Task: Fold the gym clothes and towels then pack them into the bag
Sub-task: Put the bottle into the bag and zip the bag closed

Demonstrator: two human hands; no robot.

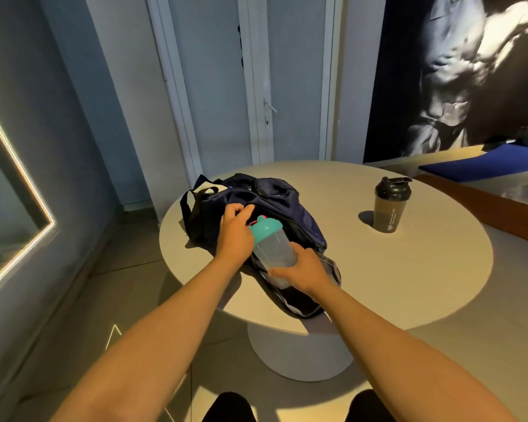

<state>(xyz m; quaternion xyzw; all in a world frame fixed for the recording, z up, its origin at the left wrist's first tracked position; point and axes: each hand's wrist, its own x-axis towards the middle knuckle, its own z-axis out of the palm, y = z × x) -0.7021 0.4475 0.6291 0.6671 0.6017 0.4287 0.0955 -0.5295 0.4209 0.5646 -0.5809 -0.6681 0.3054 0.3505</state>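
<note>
Navy fabric bag point(275, 196), soft and slumped, lies on the left side of a round beige tabletop point(409, 269), its near end reaching the front edge. The zip opening gapes toward the viewer.

The left hand point(235, 229) holds the bag's upper lip, fingers curled over the cloth to keep the mouth open. The right hand point(305, 269) grips a clear shaker bottle point(272, 248) around its base, fingers and thumb wrapped round it. The bottle is tipped over with its teal lid point(264, 228) pointing into the opening, and it is partly inside.

A black shaker point(390, 205) stands upright on the right side of the tabletop, well apart from the bag.

No loose clothes or towels show on the table, and the bag's inside is too dark to tell what it holds. Judging from that, the folding and packing of fabric items looks mostly done, with extras now going in. A blue cloth or mat point(485, 162) lies on a ledge past the far right edge; whether it belongs to the task cannot be told. The black shaker and closing the zip appear to remain.
</note>
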